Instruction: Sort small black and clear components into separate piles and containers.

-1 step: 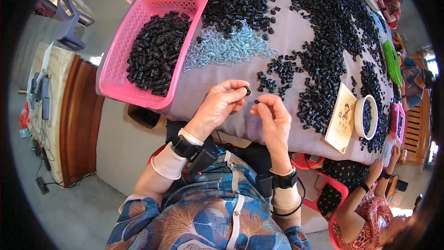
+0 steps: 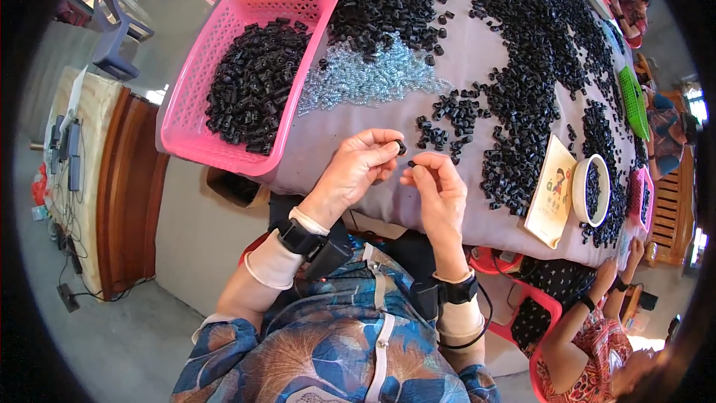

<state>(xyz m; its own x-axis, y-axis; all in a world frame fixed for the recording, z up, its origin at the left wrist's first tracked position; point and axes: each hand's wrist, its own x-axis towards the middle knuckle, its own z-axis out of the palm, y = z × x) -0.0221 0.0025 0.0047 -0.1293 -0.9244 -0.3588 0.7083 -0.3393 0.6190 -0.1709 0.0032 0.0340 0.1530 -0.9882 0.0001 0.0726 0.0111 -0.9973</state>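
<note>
The left hand (image 2: 356,168) pinches a small black plastic piece (image 2: 401,147) at its fingertips, held just above the near edge of the grey-covered table (image 2: 477,45). The right hand (image 2: 436,188), just beside it, has thumb and forefinger pressed together on what seems to be a tinier dark part (image 2: 412,166), too small to make out. A pink basket (image 2: 242,78) of black pieces sits to the left, and a heap of silvery springs (image 2: 373,75) lies beyond the hands.
</note>
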